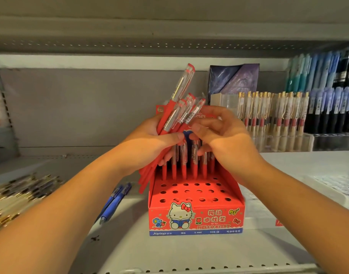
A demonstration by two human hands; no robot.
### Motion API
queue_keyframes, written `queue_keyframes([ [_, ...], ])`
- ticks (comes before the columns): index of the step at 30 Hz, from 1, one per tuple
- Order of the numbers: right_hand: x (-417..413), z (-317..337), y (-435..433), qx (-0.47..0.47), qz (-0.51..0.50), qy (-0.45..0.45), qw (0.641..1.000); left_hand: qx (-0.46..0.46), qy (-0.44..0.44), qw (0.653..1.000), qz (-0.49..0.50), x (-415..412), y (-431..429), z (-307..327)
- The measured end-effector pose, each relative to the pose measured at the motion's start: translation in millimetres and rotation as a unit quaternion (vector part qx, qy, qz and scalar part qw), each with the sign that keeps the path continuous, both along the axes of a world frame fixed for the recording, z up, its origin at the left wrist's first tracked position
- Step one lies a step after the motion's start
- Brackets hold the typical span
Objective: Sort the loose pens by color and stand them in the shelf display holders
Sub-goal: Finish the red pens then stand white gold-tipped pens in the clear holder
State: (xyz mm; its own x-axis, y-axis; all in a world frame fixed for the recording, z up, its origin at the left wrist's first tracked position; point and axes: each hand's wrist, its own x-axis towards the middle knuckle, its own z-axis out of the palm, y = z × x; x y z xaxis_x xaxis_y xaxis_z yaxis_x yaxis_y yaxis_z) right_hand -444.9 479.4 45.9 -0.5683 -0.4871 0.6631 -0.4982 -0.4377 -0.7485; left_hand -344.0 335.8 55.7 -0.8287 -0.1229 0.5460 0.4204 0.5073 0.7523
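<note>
The left hand (155,139) grips a bundle of red pens (175,113). Its fingers and thumb are wrapped round their middles, so the clear capped ends fan up and to the right above the hand. The red barrels stick out below it, down past the left wall of the holder. One pen stands higher than the others in the bundle.

The right hand (225,135) is just beside the left, directly over the back of the red Hello Kitty display box (196,218). Its fingers are curled, with the fingertips close to the bundle's caps and to the tops of the standing pens. Whether they actually pinch a pen cannot be told from this view.

The box sits on the shelf (189,254) below both hands. Its top is a grid of round holes. A row of red pens (183,165) stands upright in the back holes, partly hidden by the hands, and the front rows of holes show open.

Two blue pens (114,200) lie loose on the shelf left of the box. Farther left is a heap of gold-trimmed pens (17,192). To the right, clear holders carry pens with gold clips (272,113), and blue and dark pens (328,86) stand beyond them.
</note>
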Motion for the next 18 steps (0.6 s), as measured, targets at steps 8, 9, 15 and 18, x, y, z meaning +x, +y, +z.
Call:
queue_keyframes([
  [8,-4,3,1,-0.046,0.063,-0.102,0.992,0.014,-0.054,0.998,-0.035,1,-3,-1],
  [9,-4,3,1,-0.052,0.065,-0.107,0.991,0.011,-0.065,0.997,-0.036,1,-4,-1],
  [15,-3,5,2,-0.083,0.078,-0.13,0.985,0.021,-0.105,0.994,-0.034,1,-9,-3],
  [18,-5,8,7,-0.111,0.067,-0.125,0.984,0.027,-0.109,0.993,-0.024,-1,-11,-3],
])
